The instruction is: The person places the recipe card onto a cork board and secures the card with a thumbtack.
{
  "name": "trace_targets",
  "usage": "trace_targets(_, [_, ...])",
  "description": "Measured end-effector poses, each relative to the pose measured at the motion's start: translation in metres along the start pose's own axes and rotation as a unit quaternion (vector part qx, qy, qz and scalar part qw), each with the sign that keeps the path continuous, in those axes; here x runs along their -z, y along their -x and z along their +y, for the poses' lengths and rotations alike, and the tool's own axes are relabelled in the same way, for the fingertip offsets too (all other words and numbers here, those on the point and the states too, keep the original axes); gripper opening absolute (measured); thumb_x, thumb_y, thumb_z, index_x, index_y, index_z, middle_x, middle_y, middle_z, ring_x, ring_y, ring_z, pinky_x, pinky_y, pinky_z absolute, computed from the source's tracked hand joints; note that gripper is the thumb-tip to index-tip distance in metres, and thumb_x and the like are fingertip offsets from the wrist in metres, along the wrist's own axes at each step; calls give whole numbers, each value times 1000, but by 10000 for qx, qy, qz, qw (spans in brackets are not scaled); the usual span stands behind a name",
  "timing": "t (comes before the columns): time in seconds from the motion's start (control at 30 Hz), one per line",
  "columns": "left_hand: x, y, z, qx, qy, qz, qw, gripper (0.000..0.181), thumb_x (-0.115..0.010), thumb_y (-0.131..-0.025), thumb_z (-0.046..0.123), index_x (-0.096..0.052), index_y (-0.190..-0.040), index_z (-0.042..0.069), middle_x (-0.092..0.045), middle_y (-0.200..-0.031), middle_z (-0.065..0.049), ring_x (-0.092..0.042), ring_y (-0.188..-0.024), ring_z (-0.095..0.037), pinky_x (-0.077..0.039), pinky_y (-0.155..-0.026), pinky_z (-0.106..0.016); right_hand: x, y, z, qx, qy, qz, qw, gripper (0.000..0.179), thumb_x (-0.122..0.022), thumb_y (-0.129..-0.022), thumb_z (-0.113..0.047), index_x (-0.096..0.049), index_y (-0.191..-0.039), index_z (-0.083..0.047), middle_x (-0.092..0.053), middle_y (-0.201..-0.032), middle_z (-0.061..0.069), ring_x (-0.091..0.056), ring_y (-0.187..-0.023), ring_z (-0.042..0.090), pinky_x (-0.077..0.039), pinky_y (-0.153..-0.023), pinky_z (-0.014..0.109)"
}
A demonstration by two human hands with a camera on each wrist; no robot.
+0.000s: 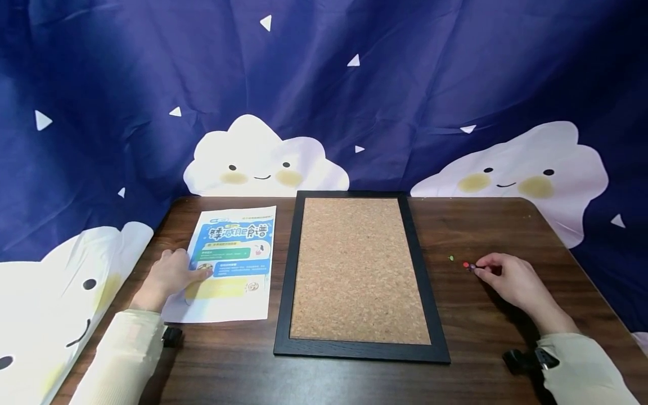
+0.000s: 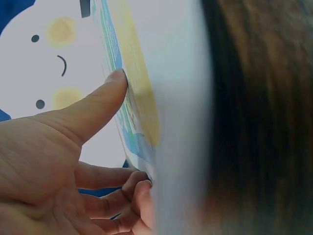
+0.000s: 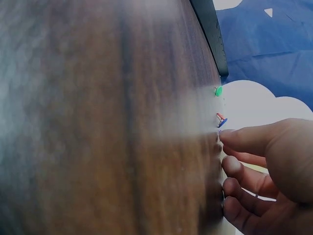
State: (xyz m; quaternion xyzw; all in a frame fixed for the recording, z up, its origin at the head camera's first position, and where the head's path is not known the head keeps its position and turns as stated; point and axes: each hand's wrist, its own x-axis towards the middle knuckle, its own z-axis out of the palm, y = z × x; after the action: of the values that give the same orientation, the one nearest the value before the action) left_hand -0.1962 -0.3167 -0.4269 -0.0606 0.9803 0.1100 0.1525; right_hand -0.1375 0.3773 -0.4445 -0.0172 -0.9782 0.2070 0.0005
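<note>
A printed sheet of paper (image 1: 233,309) with a blue panel and Chinese lettering lies on the left of the table. My left hand (image 1: 169,273) holds its left edge, the thumb lying on the print and the other fingers curled at the edge (image 2: 139,191). Over on the right, my right hand (image 1: 511,281) brings thumb and forefinger together at a small dark thumbtack; a purple speck shows at the fingertips in the right wrist view. Close beside them are a red thumbtack (image 1: 466,264) and a blue thumbtack (image 3: 223,122). A green thumbtack (image 3: 218,91) lies slightly farther off.
Between the hands lies a cork board (image 1: 359,270) in a black frame (image 1: 361,350). The brown wooden table (image 1: 228,365) ends at a dark blue curtain (image 1: 385,95) printed with white clouds, hanging behind and at both sides.
</note>
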Motion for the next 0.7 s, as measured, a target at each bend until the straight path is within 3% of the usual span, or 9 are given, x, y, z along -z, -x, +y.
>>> trace_targets(0.2, [-1,0,-2,161,196,17,9997,98,-79,-93,59,-48,-143,-19,-47,-128,-41,-54,-108,-54,-51,-96,-67,-3,-1,-3,26,7,7,10000,19,-76,-100,-20,-76,-107,-2,-68,-89,7,-57,-84,25,-40,-74,35])
trace_targets(0.33, [-2,-1,-3,280,403,5,9988,115,-81,-92,58,-28,-160,-18,-34,-147,-49,-48,-124,-62,-45,-108,-74,-3,-2,-3,65,29,19,10000,17,-76,-101,-18,-77,-108,-2,-70,-92,11,-58,-87,29,-42,-75,37])
trace_targets(0.47, [-3,-3,-3,344,591,-30,9977,126,-84,-90,55,-12,-165,-16,-26,-156,-50,-42,-134,-61,-38,-116,-75,-3,-2,-3,142,45,104,9998,12,-76,-100,-14,-78,-105,-3,-75,-100,19,-60,-88,32,-44,-76,40])
trace_targets(0.7, [-3,-5,-5,267,686,-112,9972,126,-83,-91,52,-10,-163,-20,-25,-161,-48,-35,-145,-60,-31,-123,-73,-3,-4,-4,15,9,-28,10000,14,-75,-101,-15,-78,-108,-2,-74,-106,24,-60,-90,35,-45,-78,44])
